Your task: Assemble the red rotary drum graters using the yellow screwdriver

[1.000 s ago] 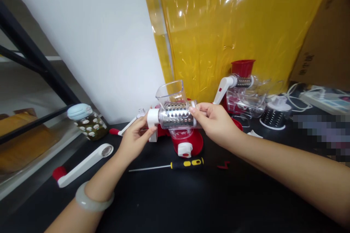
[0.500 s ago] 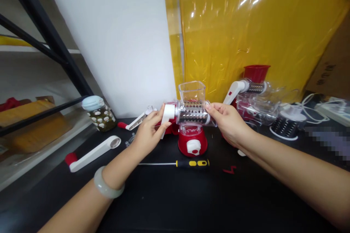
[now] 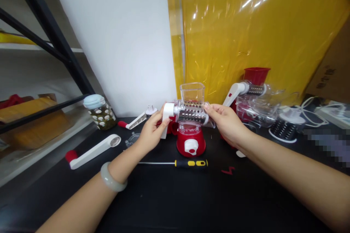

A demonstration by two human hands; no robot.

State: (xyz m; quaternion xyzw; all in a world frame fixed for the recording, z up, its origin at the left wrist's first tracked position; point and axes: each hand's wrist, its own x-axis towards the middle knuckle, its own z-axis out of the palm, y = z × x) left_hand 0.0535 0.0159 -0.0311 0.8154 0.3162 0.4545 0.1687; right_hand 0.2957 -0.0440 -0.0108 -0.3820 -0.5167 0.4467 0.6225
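A rotary grater stands on the table, with a red base (image 3: pixel 190 142), a white knob (image 3: pixel 191 146) and a clear housing (image 3: pixel 192 90) around a perforated metal drum (image 3: pixel 193 112). On its left end sits a white crank handle (image 3: pixel 168 110). My left hand (image 3: pixel 151 131) is closed on that crank, thumb in front and fingers behind. My right hand (image 3: pixel 228 121) pinches the right rim of the clear housing, by the drum's open end. Part of the crank's arm is hidden behind my left fingers.
A screwdriver (image 3: pixel 191 163) lies before the base, near a red scrap (image 3: pixel 228 170). Another white crank (image 3: pixel 94 153) and a jar (image 3: pixel 101 116) are at left. To the right stand a second grater (image 3: pixel 257 76) and a spare drum (image 3: pixel 284 129). A yellow-wrapped panel (image 3: pixel 232 25) rises behind.
Both hands keep their hold on the grater. The crank's white end has turned slightly, and the base appears tilted or shifted a little to the left.
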